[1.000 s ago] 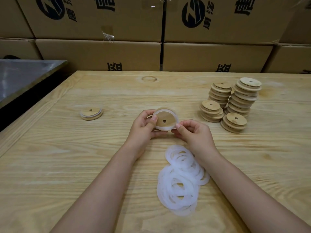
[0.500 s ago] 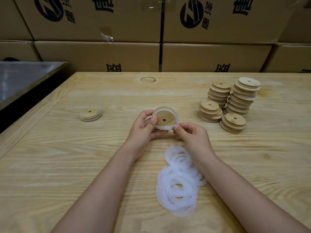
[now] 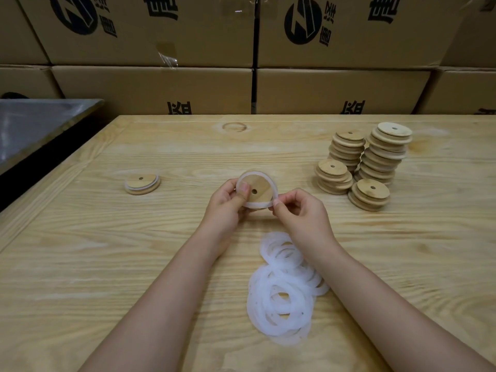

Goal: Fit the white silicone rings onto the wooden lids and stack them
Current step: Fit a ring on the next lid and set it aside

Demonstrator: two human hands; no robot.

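Rings (image 3: 284, 294), white and floppy, lie in a loose heap close to the near edge of the surface (image 3: 107, 264), between the two forearms. The heap looks the same as a second ago.

Beyond it, about the middle of the surface, both hands hold one lid (image 3: 259, 187) up off the wood. The left hand (image 3: 225, 208) grips its left rim, with the thumb pressed on the face beside the centre hole. The right hand (image 3: 303, 216) pinches the ring (image 3: 257, 204) at the lid's lower right rim between thumb and forefinger. Over the last second that pinch has worked a little way round the rim, and the lid has tipped slightly more towards the camera. The white band now shows around the whole visible edge. I judge the ring to be nearly seated, with only this last stretch left to press home before the lid can go on a pile.

Further off, towards the left edge, a finished lid (image 3: 142, 183) with its white band lies flat and unmoved. Four stacks of lids (image 3: 375, 162) stand towards the far right corner, also unmoved, and I see no white on them from here.

Past the far edge, cardboard boxes (image 3: 153, 87) are stacked like a wall. The upper ones carry a black round logo and large black Chinese characters, cut off by the frame. One looks like 惠, and the rest I cannot read. A grey metal top (image 3: 40, 122) sits beyond the far left corner.
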